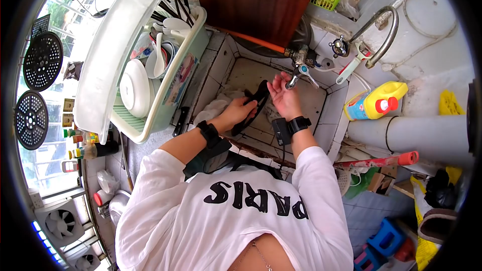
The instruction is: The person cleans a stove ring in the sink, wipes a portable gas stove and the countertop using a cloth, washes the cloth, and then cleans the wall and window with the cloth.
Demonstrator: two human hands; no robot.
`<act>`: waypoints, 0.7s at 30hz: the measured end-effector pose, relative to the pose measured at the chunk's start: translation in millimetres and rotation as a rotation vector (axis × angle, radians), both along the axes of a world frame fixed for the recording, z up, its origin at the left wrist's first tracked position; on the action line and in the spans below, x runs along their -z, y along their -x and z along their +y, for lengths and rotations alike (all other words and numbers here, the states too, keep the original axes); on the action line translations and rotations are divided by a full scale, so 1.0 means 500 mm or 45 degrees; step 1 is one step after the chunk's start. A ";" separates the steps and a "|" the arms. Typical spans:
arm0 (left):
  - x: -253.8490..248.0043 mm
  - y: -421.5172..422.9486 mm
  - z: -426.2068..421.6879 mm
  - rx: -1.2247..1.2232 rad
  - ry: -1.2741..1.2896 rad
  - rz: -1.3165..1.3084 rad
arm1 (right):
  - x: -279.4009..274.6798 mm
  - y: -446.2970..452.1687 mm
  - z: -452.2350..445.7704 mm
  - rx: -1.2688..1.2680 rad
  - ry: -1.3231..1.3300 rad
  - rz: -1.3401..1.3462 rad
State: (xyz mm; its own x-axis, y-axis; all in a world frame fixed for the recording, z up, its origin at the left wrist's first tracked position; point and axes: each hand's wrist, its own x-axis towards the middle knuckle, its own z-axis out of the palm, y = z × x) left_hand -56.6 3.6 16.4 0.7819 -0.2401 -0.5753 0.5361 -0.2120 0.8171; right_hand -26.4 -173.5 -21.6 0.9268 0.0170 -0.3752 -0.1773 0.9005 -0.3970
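Observation:
My left hand [237, 112] is closed around a long, flat black object [257, 101] over the sink basin [314, 115]. Its outline resembles a shoe or sole, but its exact kind cannot be made out. Palm up, my right hand [285, 98] is beside the object's upper end, just below the metal tap [301, 70]. The right fingers are apart and slightly bent, with nothing seen in them. A pale, crumpled cloth-like heap [217, 108] lies in the sink near my left wrist. Both wrists wear black straps with small devices.
A green dish rack [160, 98] with bowls, spoons and chopsticks stands left, beside a black-handled knife [181, 120]. A brown board [256, 5] leans behind the sink. A yellow bottle [376, 101] sits right, above a thick grey pipe [422, 133] and a red bar [376, 160].

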 end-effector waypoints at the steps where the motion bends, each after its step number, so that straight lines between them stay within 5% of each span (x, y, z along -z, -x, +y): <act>1: 0.000 -0.004 0.000 0.000 0.026 0.033 | 0.001 0.007 -0.007 -0.020 -0.009 0.025; 9: 0.032 -0.060 -0.071 -0.133 0.381 0.358 | -0.058 0.069 -0.131 -0.002 0.543 0.470; 15: 0.068 -0.100 -0.179 -0.159 0.460 0.536 | -0.030 0.135 -0.139 -0.001 0.692 0.296; 21: 0.082 -0.096 -0.247 0.115 0.270 0.330 | -0.017 0.169 -0.100 -0.122 1.170 0.092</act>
